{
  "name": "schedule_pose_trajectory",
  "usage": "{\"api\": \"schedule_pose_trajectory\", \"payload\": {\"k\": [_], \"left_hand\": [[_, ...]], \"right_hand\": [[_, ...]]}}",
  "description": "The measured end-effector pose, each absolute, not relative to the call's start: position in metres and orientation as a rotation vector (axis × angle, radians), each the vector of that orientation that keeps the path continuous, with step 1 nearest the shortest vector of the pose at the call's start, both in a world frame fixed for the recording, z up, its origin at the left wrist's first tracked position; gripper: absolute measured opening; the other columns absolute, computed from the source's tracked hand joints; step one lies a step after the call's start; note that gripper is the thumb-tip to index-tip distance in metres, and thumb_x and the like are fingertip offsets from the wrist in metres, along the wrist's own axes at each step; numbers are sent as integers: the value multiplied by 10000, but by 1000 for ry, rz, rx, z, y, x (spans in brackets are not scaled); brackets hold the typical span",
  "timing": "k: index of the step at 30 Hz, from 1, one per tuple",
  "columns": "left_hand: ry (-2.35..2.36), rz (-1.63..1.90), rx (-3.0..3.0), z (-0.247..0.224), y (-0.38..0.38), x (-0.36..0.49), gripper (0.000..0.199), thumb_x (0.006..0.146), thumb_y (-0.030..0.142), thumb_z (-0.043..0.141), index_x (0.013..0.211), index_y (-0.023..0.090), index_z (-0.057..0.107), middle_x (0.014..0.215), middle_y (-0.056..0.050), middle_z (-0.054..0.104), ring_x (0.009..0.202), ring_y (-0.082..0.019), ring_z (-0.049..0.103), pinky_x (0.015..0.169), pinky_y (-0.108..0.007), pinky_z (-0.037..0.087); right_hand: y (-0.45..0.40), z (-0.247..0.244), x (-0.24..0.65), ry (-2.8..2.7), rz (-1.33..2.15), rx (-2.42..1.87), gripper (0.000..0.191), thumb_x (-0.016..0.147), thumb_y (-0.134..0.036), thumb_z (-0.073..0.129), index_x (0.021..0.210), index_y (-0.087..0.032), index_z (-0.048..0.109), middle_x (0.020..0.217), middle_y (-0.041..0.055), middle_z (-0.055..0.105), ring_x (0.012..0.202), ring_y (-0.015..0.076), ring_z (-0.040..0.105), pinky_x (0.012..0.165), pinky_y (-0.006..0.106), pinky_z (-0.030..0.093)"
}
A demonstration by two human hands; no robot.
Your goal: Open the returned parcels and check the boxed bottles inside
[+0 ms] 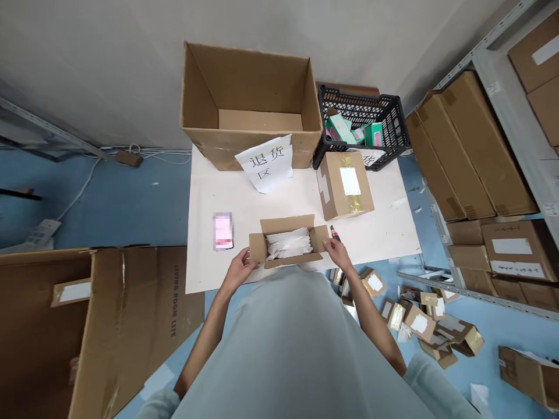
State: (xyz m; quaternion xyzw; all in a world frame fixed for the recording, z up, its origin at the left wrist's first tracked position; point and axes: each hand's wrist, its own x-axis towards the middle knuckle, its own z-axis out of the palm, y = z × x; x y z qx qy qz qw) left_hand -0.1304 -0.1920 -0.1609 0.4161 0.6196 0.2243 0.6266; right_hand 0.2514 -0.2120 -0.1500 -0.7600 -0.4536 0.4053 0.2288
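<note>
A small cardboard box (288,263) lies open at the table's near edge, its flaps spread outward. White wrapped packing (289,243) fills it; what is inside the wrapping is hidden. At the left end, my left hand (239,269) has its fingers closed on the flap. My right hand (338,254) pinches the flap at the right end. Just beyond the right fingers lies a red and black utility knife (335,233), apart from the grip as far as I can see. A phone (223,231) with a blurred screen rests to the left.
Behind stand a large open carton (257,148) with a paper sign (267,164), a taped box (345,186) and a black crate (362,110) holding green boxes. Shelves of cartons (484,145) rise at right. Discarded boxes (419,320) litter the floor; a big carton (140,302) stands left.
</note>
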Motion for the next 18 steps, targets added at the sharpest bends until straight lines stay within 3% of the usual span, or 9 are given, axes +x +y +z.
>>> {"api": "schedule_pose_trajectory", "payload": {"k": [2, 4, 7, 9, 14, 18], "left_hand": [[1421, 545, 991, -161, -187, -123, 895, 747, 637, 830, 1490, 180, 630, 1444, -174, 739, 1206, -349, 767, 1035, -525, 663], [1376, 556, 1011, -161, -181, -116, 921, 798, 717, 807, 1546, 216, 612, 1598, -180, 644, 1384, -367, 688, 1144, -513, 597], [1278, 564, 898, -162, -170, -108, 887, 963, 839, 566, 1638, 264, 530, 1722, -163, 529, 1529, -367, 578, 1207, -510, 534], [1332, 564, 838, -163, -164, -104, 882, 1006, 866, 451, 1637, 254, 519, 1719, -161, 534, 1553, -372, 548, 1222, -525, 512], [1399, 561, 1003, -158, -151, -102, 783, 1009, 835, 527, 1486, 229, 669, 1628, -135, 635, 1584, -369, 504, 1308, -489, 414], [1249, 481, 1014, -148, -139, -92, 846, 1028, 866, 432, 1578, 248, 610, 1635, -149, 627, 1547, -360, 554, 1263, -520, 468]], "right_hand": [[-213, -148, 242, -1231, 1177, -2049, 796, 941, -906, 534, 1140, -177, 785, 1043, 129, 831, 1048, 332, 759, 982, 440, 604], [-213, -145, 233, -1127, 1321, -1944, 854, 961, -931, 468, 1296, -214, 787, 1246, 133, 825, 1187, 339, 751, 1065, 460, 586], [-214, -140, 221, -898, 1527, -1771, 881, 993, -944, 380, 1530, -323, 701, 1609, 83, 666, 1437, 343, 654, 1205, 517, 514], [-216, -138, 214, -842, 1530, -1762, 893, 960, -969, 439, 1555, -352, 690, 1707, 48, 572, 1540, 357, 568, 1274, 555, 452], [-229, -128, 202, -848, 1366, -1794, 872, 898, -980, 558, 1466, -353, 767, 1643, 33, 642, 1585, 355, 517, 1345, 567, 370], [-256, -111, 207, -801, 1181, -1824, 848, 904, -967, 573, 1440, -344, 783, 1591, 39, 688, 1547, 348, 557, 1347, 550, 372]]}}
